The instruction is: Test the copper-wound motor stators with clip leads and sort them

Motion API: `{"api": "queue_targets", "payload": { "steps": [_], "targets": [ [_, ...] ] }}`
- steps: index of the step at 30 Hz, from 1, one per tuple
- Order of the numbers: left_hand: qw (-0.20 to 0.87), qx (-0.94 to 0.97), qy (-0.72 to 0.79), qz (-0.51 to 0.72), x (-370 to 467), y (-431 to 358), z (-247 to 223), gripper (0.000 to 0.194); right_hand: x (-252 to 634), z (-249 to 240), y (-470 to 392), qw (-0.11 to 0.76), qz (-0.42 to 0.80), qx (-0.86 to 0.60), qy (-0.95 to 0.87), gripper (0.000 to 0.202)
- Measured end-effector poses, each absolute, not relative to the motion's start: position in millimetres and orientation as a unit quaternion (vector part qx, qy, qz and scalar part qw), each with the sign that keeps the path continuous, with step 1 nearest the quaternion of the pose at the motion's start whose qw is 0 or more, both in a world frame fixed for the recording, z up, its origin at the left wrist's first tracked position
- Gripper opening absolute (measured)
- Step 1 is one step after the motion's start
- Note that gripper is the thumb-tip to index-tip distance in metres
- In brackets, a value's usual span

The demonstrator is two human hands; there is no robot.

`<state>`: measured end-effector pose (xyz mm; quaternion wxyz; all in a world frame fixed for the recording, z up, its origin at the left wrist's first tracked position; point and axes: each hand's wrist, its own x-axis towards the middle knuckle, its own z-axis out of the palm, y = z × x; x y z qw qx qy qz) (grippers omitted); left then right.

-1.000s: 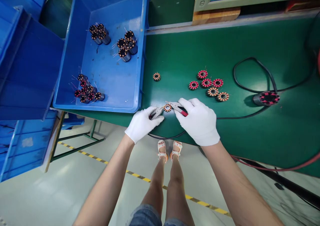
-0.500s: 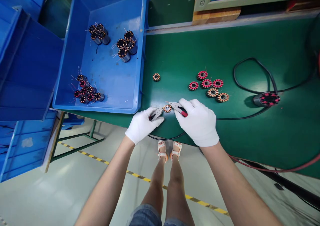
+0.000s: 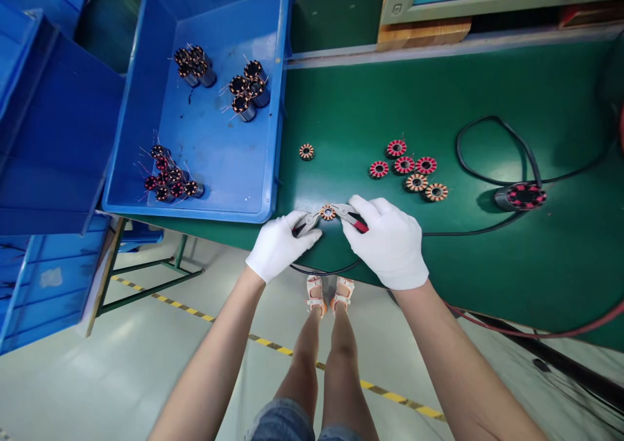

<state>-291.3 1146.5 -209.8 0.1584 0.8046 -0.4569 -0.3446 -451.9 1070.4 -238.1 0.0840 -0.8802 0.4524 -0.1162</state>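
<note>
White gloves cover both hands. My left hand point(image 3: 283, 244) is closed around a pair of pliers point(image 3: 308, 223), whose jaws reach the left side of a small copper-wound stator point(image 3: 328, 213). From the other side, my right hand point(image 3: 387, 239) grips a second pair of pliers point(image 3: 347, 212) with a red handle, its tips at the stator's upper right edge. The stator sits on the green tabletop near its front edge. Whether either pair of jaws pinches a wire is too small to tell. Another copper-wound stator point(image 3: 307, 151) lies behind it.
Red and copper stators point(image 3: 404, 165) lie grouped right of centre. A larger red-wound stator point(image 3: 521, 196) rests by a looped black cable point(image 3: 458, 143). At left, a blue bin point(image 3: 224, 161) holds clusters of wound stators. An instrument with a screen point(image 3: 468, 5) stands at the back.
The right pliers' tips have come slightly lower, onto the stator's upper right edge. Both hands otherwise keep nearly the same place; the whole view has shifted a little.
</note>
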Motion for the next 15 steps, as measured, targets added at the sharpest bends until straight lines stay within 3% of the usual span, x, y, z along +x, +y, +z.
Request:
{"api": "queue_targets", "payload": {
  "steps": [15],
  "targets": [
    [0.147, 0.807, -0.455, -0.348, -291.8, 1144.6, -207.0, 0.025, -458.3, -236.3, 1075.1, 0.109, -0.105, -0.873, 0.464, 0.033]
  ]
}}
